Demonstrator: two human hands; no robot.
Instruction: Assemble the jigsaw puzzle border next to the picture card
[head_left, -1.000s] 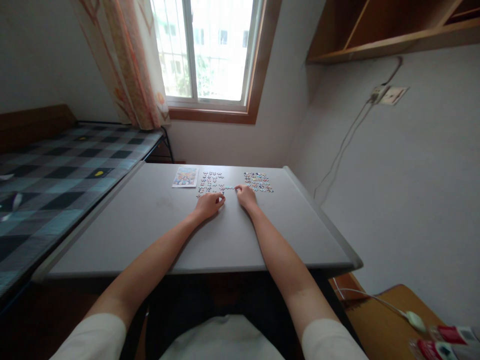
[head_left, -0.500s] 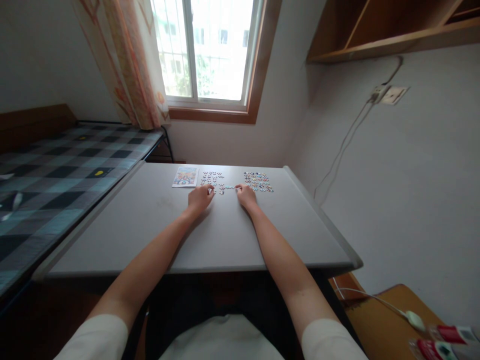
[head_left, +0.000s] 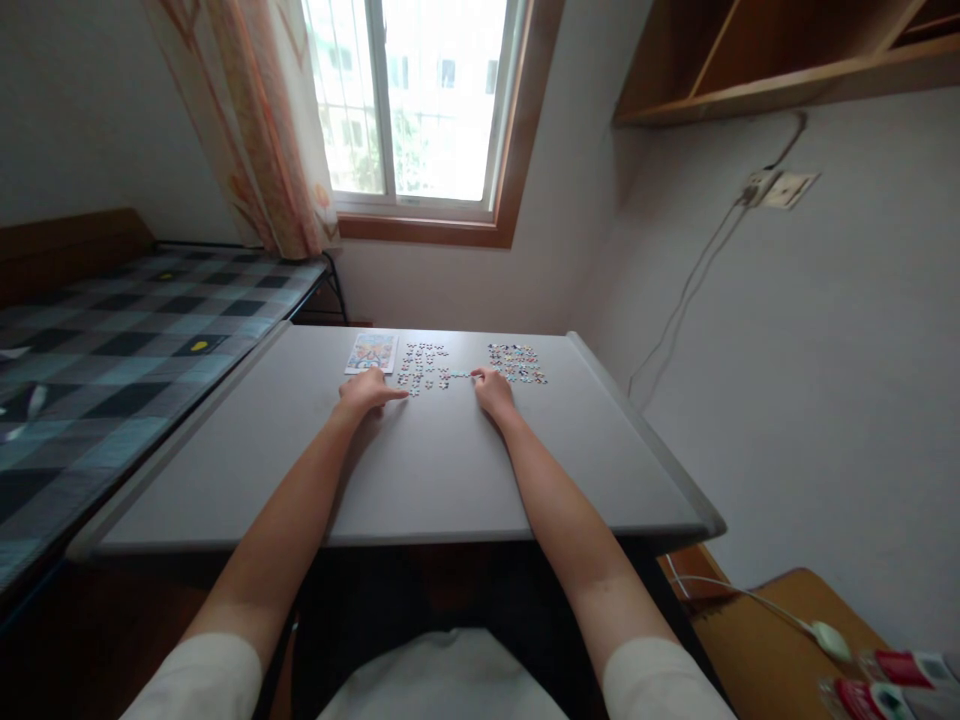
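Observation:
My left hand [head_left: 366, 391] is at the lower edge of the picture card [head_left: 373, 352], fingers apart. Its outstretched thumb points right, its tip beside a loose jigsaw piece [head_left: 415, 392] lying in front of the left group of pieces [head_left: 424, 358]. With fingers bent together, my right hand [head_left: 493, 391] pinches the right end of a short strip of jigsaw pieces [head_left: 460, 374] on the table. The piece under those fingertips is mostly hidden. Right behind this hand lies a second group of colourful pieces [head_left: 514, 355] in rows.
All of this lies toward the far side of a grey-white table [head_left: 442, 470]. A bed with a checked cover [head_left: 150, 340] stands left, a wall with a socket [head_left: 784, 188] right. Bottles [head_left: 892, 680] lie on a wooden surface [head_left: 780, 620] at lower right.
My left hand has moved left, away from the left group, and its fingers have spread. A piece now shows in front of that group. My right hand stays in place.

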